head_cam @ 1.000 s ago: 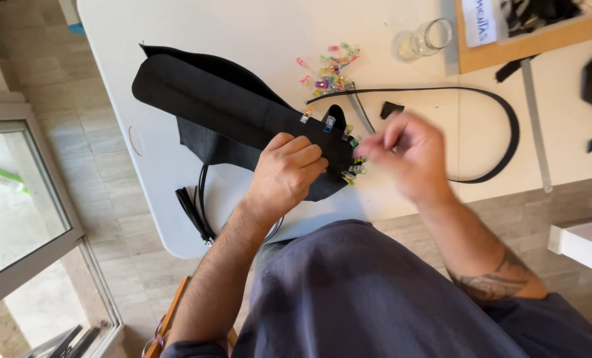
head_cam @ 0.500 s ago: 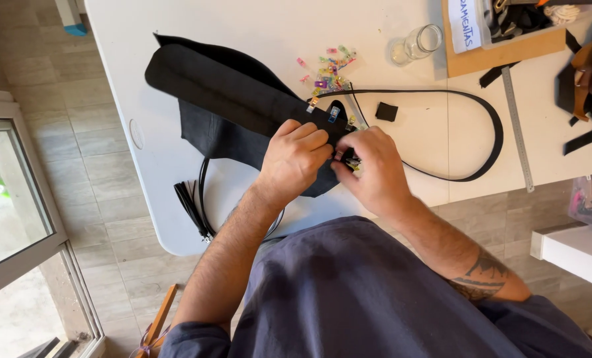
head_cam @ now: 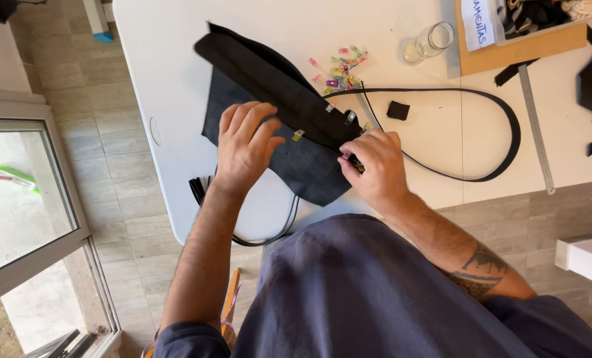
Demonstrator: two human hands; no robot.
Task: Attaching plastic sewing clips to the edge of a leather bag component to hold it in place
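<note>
Since half a second ago: our left hand (head_cam: 246, 147) has let go of the seam and now lies flat, fingers spread, on the dark fabric piece (head_cam: 289, 142); our right hand (head_cam: 373, 166) has slid toward the near edge of the counter (head_cam: 163, 79)
Left hand: released, palm down, pressing the fabric and grasping nothing
Right hand: clenched over the fabric's folded edge, pinching what looks like a small clip; we cannot see the clip clearly
Fabric: one dark piece, folded, lying from the far-left part of the counter down to its near edge, where the lower corner reaches the rim
Clips on the seam: we count three along the folded edge (head_cam: 322, 119), between our two hands
Loose clips: one small heap of coloured clips (head_cam: 341, 66) just beyond the fabric, too many to count
Strap: one long black strap (head_cam: 508, 126) looping right of the fabric
Others: one glass jar (head_cam: 435, 40), one metal ruler (head_cam: 536, 126), one small black square scrap (head_cam: 398, 110)
Risk: we judge the layers could creep apart if the flat hand lifts before the pinch closes; the corner at the rim could also drag the fabric off
</note>
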